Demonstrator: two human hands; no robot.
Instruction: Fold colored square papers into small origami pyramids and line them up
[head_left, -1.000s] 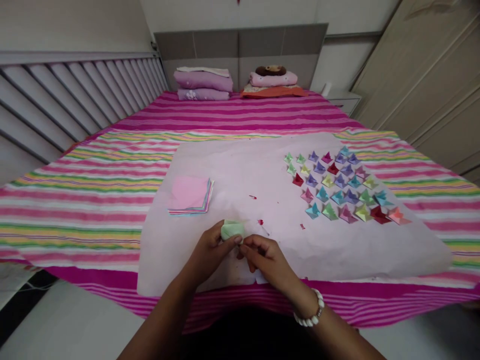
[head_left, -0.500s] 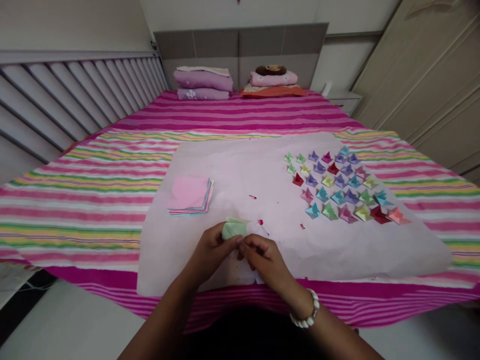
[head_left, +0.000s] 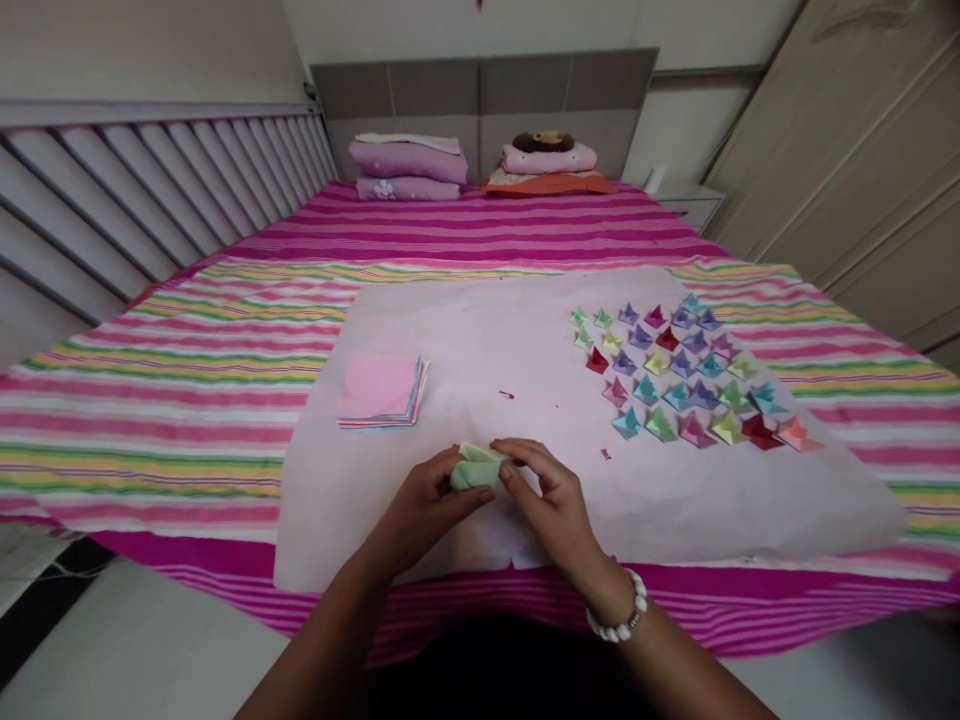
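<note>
Between my two hands is a folded piece of light green paper, held just above the white sheet near its front edge. My left hand grips its left side, thumb along the near edge and fingers behind it. At its right end, my right hand pinches the paper between thumb and fingers; a white bead bracelet circles that wrist. Left of the hands lies a stack of square coloured paper, pink on top. Several folded paper boats in many colours stand in rows to the right.
The white sheet covers the middle of a striped bed. Small red scraps lie on it. Folded bedding sits by the headboard, and a slatted rail runs along the left.
My right fingers have moved up from the paper's lower corner to its upper right end. The green paper is turned and shifted slightly right. Red bits beside it are now mostly covered by my hands.
</note>
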